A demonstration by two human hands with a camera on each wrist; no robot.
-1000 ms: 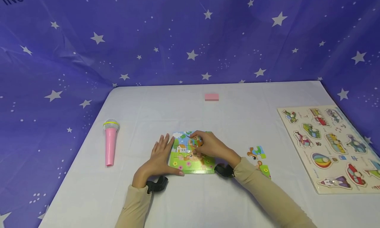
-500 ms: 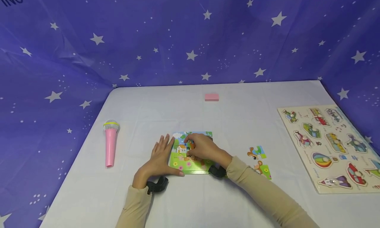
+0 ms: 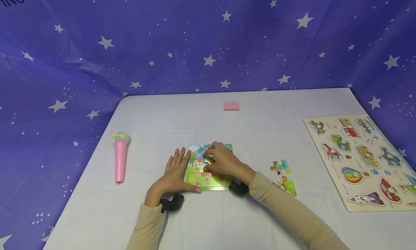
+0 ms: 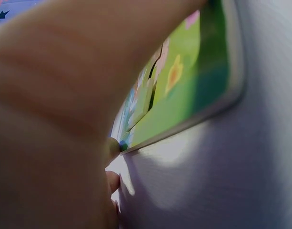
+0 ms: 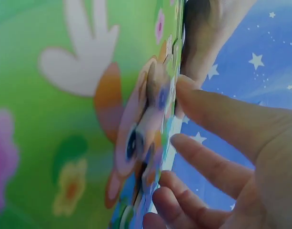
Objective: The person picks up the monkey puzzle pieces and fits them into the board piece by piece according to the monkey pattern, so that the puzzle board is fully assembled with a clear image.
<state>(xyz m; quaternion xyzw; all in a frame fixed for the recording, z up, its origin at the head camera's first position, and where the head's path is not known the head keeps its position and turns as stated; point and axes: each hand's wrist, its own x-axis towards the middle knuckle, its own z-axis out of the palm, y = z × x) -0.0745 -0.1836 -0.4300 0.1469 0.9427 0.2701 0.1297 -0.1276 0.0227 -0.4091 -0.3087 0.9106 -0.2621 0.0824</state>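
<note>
A jigsaw puzzle board [image 3: 212, 184] with a green meadow, a small house and a cartoon animal lies flat on the white table. My left hand [image 3: 173, 176] rests spread at its left side, fingers straight along the edge and thumb at the front left corner. Over the middle of the board, my right hand [image 3: 224, 161] pinches a puzzle piece [image 3: 209, 159] between thumb and index finger, low on the picture. In the right wrist view, the thumb [image 5: 198, 98] and fingers reach to the board's surface, where a piece [image 5: 153, 109] sits slightly raised.
Right of the board lie two loose puzzle pieces, one blue and brown [image 3: 281, 167], one green [image 3: 288, 186]. A large knob puzzle [image 3: 360, 163] covers the right side. A pink toy microphone [image 3: 120, 158] lies left, a pink block [image 3: 231, 106] at the back.
My right hand has shifted a little left and down over the board, then its knuckles have risen slightly while the fingertips stay near the same spot. The left hand has not moved.
</note>
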